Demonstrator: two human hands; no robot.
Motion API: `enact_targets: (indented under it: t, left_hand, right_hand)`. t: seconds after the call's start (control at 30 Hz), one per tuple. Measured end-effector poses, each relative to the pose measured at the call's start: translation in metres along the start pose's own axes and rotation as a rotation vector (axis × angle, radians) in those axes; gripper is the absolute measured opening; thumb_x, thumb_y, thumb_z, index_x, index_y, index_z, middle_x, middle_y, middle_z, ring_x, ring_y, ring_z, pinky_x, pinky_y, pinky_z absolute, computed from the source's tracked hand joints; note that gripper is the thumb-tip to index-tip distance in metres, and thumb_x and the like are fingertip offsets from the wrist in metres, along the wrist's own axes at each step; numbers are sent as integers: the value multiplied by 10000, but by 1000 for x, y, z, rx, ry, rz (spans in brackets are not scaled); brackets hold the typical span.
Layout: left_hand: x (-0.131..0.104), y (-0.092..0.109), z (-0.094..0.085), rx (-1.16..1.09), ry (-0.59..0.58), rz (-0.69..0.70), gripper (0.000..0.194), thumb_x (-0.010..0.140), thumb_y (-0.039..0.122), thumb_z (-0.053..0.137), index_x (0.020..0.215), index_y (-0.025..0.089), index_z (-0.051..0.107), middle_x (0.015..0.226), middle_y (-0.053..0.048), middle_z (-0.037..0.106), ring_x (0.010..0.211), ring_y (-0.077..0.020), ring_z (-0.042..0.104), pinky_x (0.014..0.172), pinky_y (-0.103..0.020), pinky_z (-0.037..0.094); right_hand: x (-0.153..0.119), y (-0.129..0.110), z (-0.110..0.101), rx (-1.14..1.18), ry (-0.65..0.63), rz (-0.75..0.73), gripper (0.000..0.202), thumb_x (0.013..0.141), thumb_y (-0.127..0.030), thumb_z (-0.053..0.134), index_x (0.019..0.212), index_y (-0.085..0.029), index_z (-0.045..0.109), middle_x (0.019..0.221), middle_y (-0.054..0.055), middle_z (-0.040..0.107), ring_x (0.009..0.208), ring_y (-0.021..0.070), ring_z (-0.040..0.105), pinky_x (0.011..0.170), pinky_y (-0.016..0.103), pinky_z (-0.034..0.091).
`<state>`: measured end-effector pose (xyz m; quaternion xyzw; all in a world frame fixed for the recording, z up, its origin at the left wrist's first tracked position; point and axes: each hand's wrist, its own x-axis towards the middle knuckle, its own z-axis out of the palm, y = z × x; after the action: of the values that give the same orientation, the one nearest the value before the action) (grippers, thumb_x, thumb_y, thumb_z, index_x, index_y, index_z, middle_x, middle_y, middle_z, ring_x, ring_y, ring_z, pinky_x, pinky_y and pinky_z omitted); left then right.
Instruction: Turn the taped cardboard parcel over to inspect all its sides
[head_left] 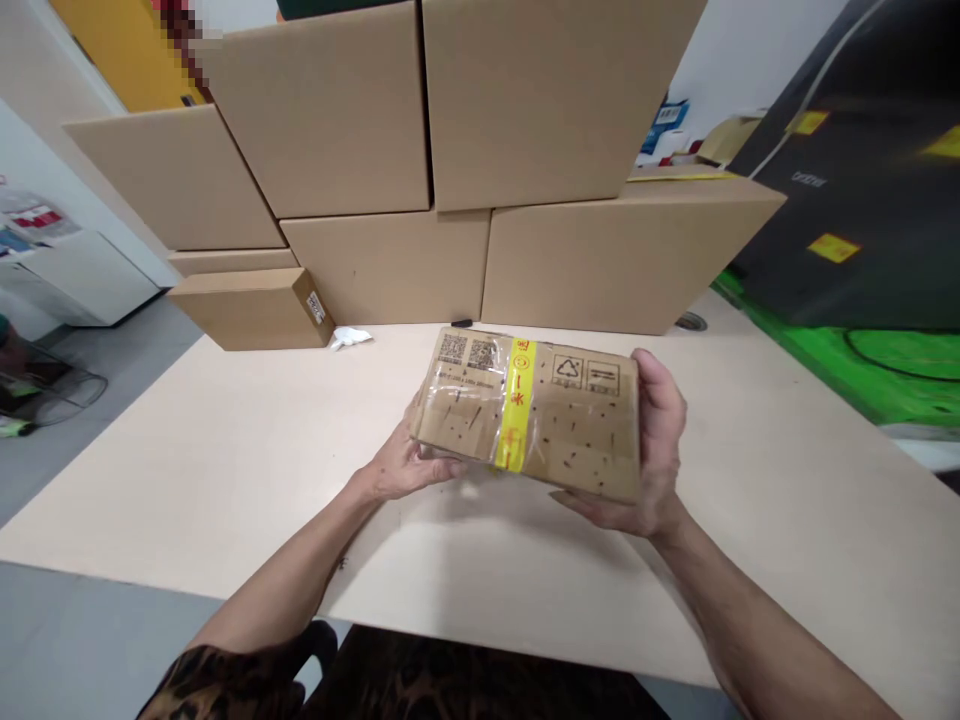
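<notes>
Brown cardboard box [577, 430] is over the table [225, 480], between left hand [405, 462] and right hand [661, 430], both gripping its 2 ends, long axis side to side, right end slightly lower in view, neither hand nearer.

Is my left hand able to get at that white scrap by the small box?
Probably not while the left hand holds the taped carton, though bare tabletop separates that hand from the white scrap.

Left hand's [405, 465] fingers disappear behind the taped carton [577, 420]; upper boxes [555, 90] run past the frame's top edge, while pixelation masks an area at upper left.
</notes>
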<state>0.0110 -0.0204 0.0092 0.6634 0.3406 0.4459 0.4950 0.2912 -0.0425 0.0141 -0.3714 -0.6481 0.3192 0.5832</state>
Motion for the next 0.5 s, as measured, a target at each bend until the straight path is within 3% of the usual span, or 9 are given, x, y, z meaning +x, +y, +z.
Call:
enact_targets:
  t: [0.1,0.2,0.3,0.4,0.5]
  left_hand:
    - [2,1,8,0,-141,4,915,677,581,950,1447,210,625,1343,-168,710,1408,-490,557,1215,-694,429]
    - [-1,-3,17,-81,-129,13,820,767,623,873,1416,198,608,1421,-185,674,1409,-482,566,1172,-670,478]
    - [-5,-11,23,-120,0,2,791,783,679,836,1359,187,612,1453,-191,651,1394,-472,580,1152,-642,497]
    - [-4,-12,24,-164,180,-39,861,793,720,805,1427,188,568,1423,-173,672,1418,-451,566,1194,-620,462]
    - [1,-5,22,-242,256,-74,880,838,744,753,1498,206,531,1412,-156,696,1410,-423,590,1197,-591,473]
  right_hand:
    - [1,-9,4,121,29,-17,1100,696,-702,885,1605,-401,342,1617,105,479,1512,445,482,1244,670,439]
    - [3,-12,7,208,68,84,1022,725,-712,861,1578,-402,391,1638,96,485,1518,433,489,1228,676,463]
    - [3,-10,14,232,56,166,1052,731,-634,894,1603,-394,358,1606,112,540,1455,431,564,1173,692,518]
    - [2,-4,24,309,-100,262,1124,733,-551,922,1644,-410,281,1569,114,592,1410,420,617,1105,697,581]
    - [-4,5,32,392,-208,313,1126,787,-526,892,1668,-447,195,1583,89,595,1421,387,628,1117,693,583]
